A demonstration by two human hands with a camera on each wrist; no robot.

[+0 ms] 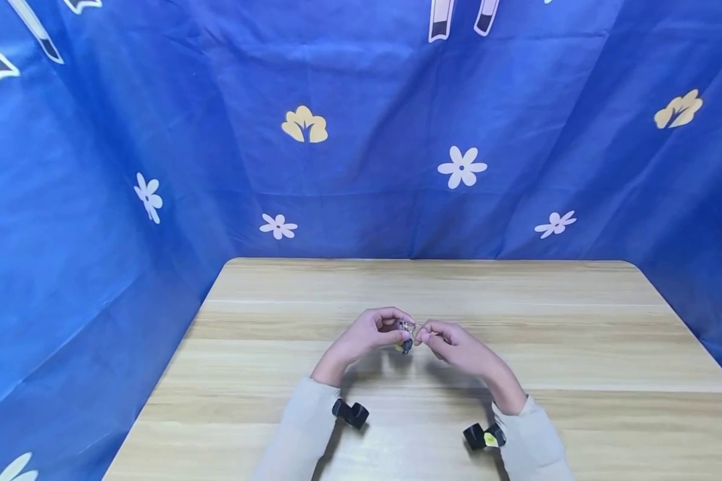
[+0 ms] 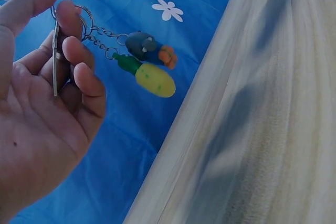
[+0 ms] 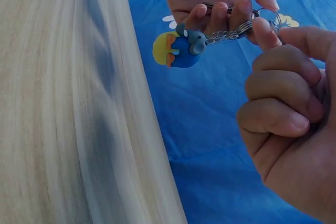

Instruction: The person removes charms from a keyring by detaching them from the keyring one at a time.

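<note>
My left hand (image 1: 366,339) pinches a bunch of metal key rings (image 2: 88,20) between thumb and fingers. A thin flat metal piece, like a key seen edge-on (image 2: 55,61), hangs along the palm. Two charms dangle from the rings on short chains: a yellow pineapple (image 2: 156,81) with a green top, and a grey-and-blue animal figure (image 3: 189,48) with orange feet. My right hand (image 1: 457,346) meets the left one, its thumb and forefinger pinching the edge of a ring, the other fingers curled in. Fingertips hide part of that ring.
Both hands are above a light wooden table (image 1: 247,401). A blue patterned cloth (image 1: 361,187) hangs behind it and along the sides. Black wrist cameras (image 1: 350,413) are strapped over the pale sleeves (image 1: 532,437).
</note>
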